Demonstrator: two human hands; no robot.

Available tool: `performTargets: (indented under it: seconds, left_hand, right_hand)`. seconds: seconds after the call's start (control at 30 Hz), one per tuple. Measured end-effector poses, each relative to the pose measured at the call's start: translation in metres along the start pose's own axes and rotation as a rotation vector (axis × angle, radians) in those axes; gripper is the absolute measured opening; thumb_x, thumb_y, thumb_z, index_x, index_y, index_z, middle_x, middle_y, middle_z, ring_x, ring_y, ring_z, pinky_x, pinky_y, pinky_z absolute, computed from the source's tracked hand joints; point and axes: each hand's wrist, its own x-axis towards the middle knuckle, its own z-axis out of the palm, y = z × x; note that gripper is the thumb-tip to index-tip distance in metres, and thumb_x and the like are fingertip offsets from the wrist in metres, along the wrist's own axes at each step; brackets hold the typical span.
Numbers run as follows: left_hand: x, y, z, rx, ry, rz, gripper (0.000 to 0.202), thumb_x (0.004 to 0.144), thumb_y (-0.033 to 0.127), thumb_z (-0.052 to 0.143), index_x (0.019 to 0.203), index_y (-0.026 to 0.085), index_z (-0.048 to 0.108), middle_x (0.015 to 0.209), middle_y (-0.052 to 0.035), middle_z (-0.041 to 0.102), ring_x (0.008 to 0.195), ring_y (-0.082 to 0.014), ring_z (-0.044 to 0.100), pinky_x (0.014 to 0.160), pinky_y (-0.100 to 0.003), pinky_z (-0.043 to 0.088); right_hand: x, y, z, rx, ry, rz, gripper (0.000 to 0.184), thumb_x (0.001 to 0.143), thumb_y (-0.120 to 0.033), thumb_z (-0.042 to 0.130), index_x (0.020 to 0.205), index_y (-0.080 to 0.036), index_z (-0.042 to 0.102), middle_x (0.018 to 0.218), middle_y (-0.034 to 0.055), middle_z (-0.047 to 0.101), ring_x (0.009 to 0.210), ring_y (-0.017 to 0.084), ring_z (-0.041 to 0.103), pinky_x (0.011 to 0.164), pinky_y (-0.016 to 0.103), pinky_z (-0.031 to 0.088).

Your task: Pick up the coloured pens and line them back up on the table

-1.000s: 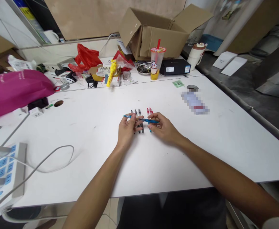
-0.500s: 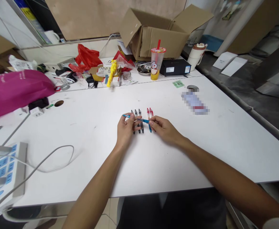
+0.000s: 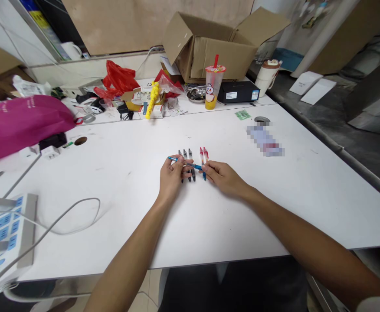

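Note:
A blue pen (image 3: 191, 165) with a clear barrel spans the space between my two hands, slightly tilted down to the right. My left hand (image 3: 173, 175) is closed around its left part, thumb on top. My right hand (image 3: 221, 175) pinches its right end between thumb and fingertips. Under and beside my left fingers lie three black pens (image 3: 190, 152) side by side, partly covered. Two red-topped pens (image 3: 205, 152) lie to their right, their lower parts partly hidden by my right hand. A blue pen end (image 3: 204, 176) shows just below my right fingertips; which pen it belongs to I cannot tell.
On the white table (image 3: 229, 225) stand a drink cup (image 3: 211, 89) with a red straw, a black box (image 3: 238, 92) and an open cardboard box (image 3: 222, 58) at the back. A power strip (image 3: 12, 229) with a looping cable is at left, near a magenta bag (image 3: 24, 123).
The right end of the held pen and my right fingertips have dipped very slightly. Both hands keep their hold, and the other pens lie where they were.

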Motion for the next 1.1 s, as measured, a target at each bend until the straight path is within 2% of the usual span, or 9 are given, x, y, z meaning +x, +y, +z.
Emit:
performTargets:
  seconds: [0.07,0.17,0.43,0.53,0.63,0.77,0.87,0.97,1.1]
  left_hand:
    - [0.001,-0.001,-0.002,0.009,-0.022,0.018,0.038,0.088,0.05,0.073,0.103,0.018,0.058,0.099,-0.0114,0.078,0.075,-0.0159,0.075,0.062,-0.024,0.057]
    - [0.002,-0.002,-0.004,-0.004,-0.041,0.035,0.039,0.087,0.05,0.075,0.103,0.018,0.059,0.096,-0.0096,0.077,0.074,-0.0147,0.073,0.061,-0.023,0.055]
    - [0.002,0.001,-0.005,-0.007,-0.086,0.103,0.044,0.086,0.05,0.076,0.116,0.02,0.061,0.087,-0.0049,0.076,0.073,-0.0134,0.07,0.067,-0.024,0.055]
    - [0.001,0.002,-0.004,-0.027,-0.068,0.12,0.058,0.085,0.048,0.077,0.132,0.024,0.052,0.087,-0.0035,0.075,0.076,-0.0152,0.071,0.07,-0.026,0.056]
    - [-0.001,0.005,-0.003,-0.052,-0.023,0.118,0.065,0.084,0.047,0.078,0.136,0.03,0.044,0.084,-0.0004,0.074,0.077,-0.0171,0.072,0.069,-0.027,0.055]
    - [-0.001,0.008,-0.003,-0.055,-0.059,0.116,0.046,0.085,0.047,0.077,0.118,0.029,0.049,0.078,0.0021,0.07,0.074,-0.0171,0.071,0.068,-0.029,0.054]
    - [0.0,0.008,-0.005,-0.053,-0.08,0.114,0.043,0.087,0.046,0.074,0.119,0.029,0.049,0.08,0.0018,0.071,0.072,-0.0165,0.071,0.067,-0.029,0.054]
    - [0.002,0.008,-0.007,-0.044,-0.077,0.104,0.045,0.087,0.047,0.075,0.12,0.028,0.051,0.081,0.0012,0.071,0.069,-0.0156,0.069,0.065,-0.027,0.053]
    - [0.003,0.008,-0.009,-0.01,-0.065,0.087,0.047,0.084,0.047,0.077,0.12,0.027,0.055,0.083,-0.0008,0.074,0.065,-0.0146,0.067,0.063,-0.027,0.053]
  right_hand:
    - [0.0,0.001,-0.001,0.034,-0.052,0.047,0.043,0.101,-0.059,0.048,0.088,-0.021,0.065,0.059,-0.0061,0.04,0.051,0.012,0.034,0.051,0.028,0.028]
    - [-0.001,-0.001,-0.001,0.087,-0.096,0.077,0.044,0.1,-0.061,0.049,0.09,-0.022,0.067,0.055,-0.0074,0.036,0.047,0.011,0.029,0.048,0.027,0.024]
    - [-0.001,-0.007,0.002,0.184,-0.22,0.103,0.05,0.101,-0.063,0.045,0.082,-0.02,0.064,0.05,-0.0058,0.046,0.046,0.011,0.036,0.05,0.027,0.031]
    - [-0.002,-0.007,0.004,0.189,-0.182,0.099,0.051,0.101,-0.063,0.045,0.089,-0.019,0.067,0.052,-0.0039,0.052,0.048,0.011,0.04,0.052,0.028,0.034]
    - [-0.002,-0.008,0.003,0.188,-0.064,0.034,0.05,0.102,-0.062,0.044,0.102,-0.018,0.069,0.058,-0.0031,0.056,0.051,0.012,0.043,0.054,0.028,0.037]
    - [-0.002,-0.008,-0.001,0.167,0.054,-0.047,0.047,0.102,-0.061,0.044,0.104,-0.019,0.066,0.06,-0.004,0.052,0.056,0.013,0.046,0.057,0.029,0.038]
    - [-0.002,-0.006,-0.003,0.12,0.084,-0.088,0.041,0.103,-0.056,0.045,0.109,-0.02,0.065,0.063,-0.0038,0.052,0.06,0.014,0.049,0.06,0.029,0.04]
    - [-0.005,-0.004,-0.003,0.004,0.031,-0.204,0.033,0.101,-0.045,0.054,0.124,-0.024,0.062,0.076,-0.0018,0.06,0.065,0.015,0.053,0.065,0.03,0.044]
    - [-0.01,-0.006,-0.001,-0.251,-0.161,-0.404,0.043,0.092,-0.036,0.069,0.134,-0.03,0.062,0.103,0.0016,0.071,0.068,0.014,0.057,0.068,0.031,0.048]
